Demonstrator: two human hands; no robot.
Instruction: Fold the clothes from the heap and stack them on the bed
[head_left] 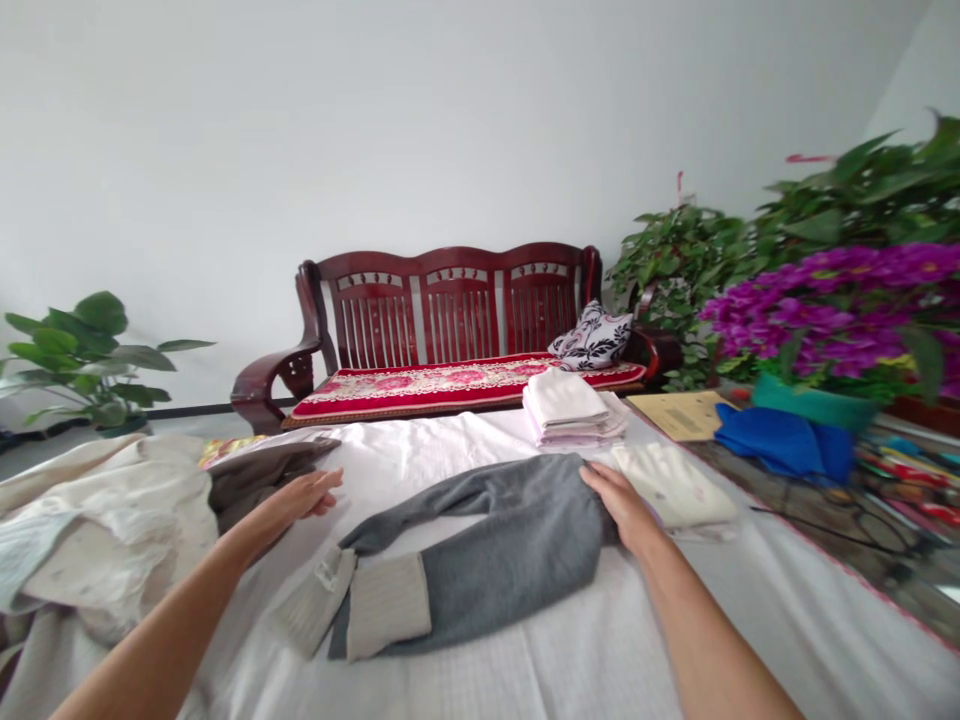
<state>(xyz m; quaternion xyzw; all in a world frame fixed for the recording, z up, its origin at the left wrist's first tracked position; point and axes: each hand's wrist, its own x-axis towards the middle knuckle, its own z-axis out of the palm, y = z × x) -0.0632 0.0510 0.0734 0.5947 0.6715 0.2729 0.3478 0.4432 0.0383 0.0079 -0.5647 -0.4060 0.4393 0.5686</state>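
Against grey garment [517, 555], right hand [619, 502] curled.

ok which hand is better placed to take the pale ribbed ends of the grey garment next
Probably the left hand: it looks empty and is nearer the pale ribbed ends. The right hand is already at the opposite end of the grey garment, touching its edge.

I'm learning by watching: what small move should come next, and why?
Perhaps bring the left hand to the pale cuffs of the grey garment and align them: they lie at differing angles, the left looks empty, and the right hand touches the opposite end.
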